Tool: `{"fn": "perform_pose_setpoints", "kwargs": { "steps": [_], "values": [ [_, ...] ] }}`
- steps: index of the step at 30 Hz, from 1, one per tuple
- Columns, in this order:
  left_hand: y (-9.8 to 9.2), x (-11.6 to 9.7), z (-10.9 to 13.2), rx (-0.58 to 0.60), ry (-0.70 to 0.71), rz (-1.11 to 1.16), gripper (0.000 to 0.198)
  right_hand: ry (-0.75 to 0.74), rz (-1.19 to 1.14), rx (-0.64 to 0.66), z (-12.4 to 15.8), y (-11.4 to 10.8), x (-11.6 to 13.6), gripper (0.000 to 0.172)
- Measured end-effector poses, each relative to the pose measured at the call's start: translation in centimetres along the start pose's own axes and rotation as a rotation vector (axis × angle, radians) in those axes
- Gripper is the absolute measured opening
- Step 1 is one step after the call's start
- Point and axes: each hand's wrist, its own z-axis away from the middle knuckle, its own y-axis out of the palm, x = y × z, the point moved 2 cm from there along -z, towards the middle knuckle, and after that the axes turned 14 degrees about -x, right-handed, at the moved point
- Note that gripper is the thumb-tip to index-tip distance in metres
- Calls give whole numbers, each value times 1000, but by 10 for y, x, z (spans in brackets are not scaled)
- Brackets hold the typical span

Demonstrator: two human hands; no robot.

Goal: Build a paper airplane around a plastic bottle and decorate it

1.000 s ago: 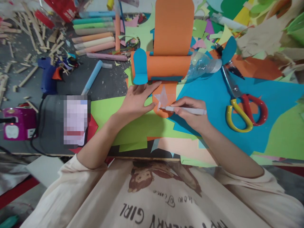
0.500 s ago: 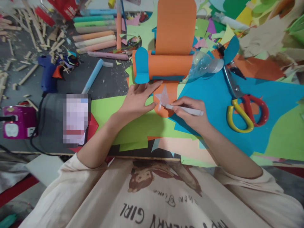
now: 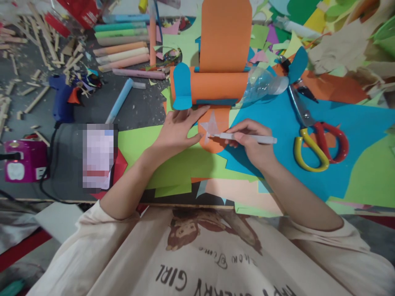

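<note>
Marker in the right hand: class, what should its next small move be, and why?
Probably a short stroke on the lower part of the pale star: the right hand holds the marker with its tip there, while the left hand lies at the orange flap's edge.

The dark grey table point(image 3: 64, 164) carries a litter of wooden sticks point(image 3: 37, 99) (some long, some mere stubs) on its left, with a blue glue gun point(image 3: 61, 102), a purple box point(image 3: 27, 150), a row of felt pens point(image 3: 121, 33), a lone light-blue pen point(image 3: 119, 101) and a broad lime-green paper sheet point(image 3: 138, 144).
</note>
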Motion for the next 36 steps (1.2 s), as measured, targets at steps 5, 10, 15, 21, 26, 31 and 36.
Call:
{"fn": "perform_pose_setpoints", "kwargs": {
  "steps": [5, 10, 15, 21, 26, 31, 36],
  "values": [
    [-1, 0, 0, 3, 0, -8, 61, -37, 40, 100, 2, 1, 2, 17],
    [0, 0, 0, -1, -2, -10, 60, -160, 117, 114, 4, 1, 3, 14],
    [1, 1, 1, 5, -13, -24, 61, -226, 203, 148, 2, 5, 1, 10],
    [1, 0, 0, 16, -12, -35, 61, -313, 230, 73, 3, 10, 5, 7],
    [1, 1, 0, -7, 10, -40, 61, -276, 267, 84, 3, 10, 2, 13],
    [2, 1, 0, -11, 14, -24, 61, -270, 255, 74, 2, 11, 1, 16],
    [1, 0, 0, -10, 14, -14, 61, -228, 259, 90, 2, 11, 1, 16]
  ]
}}
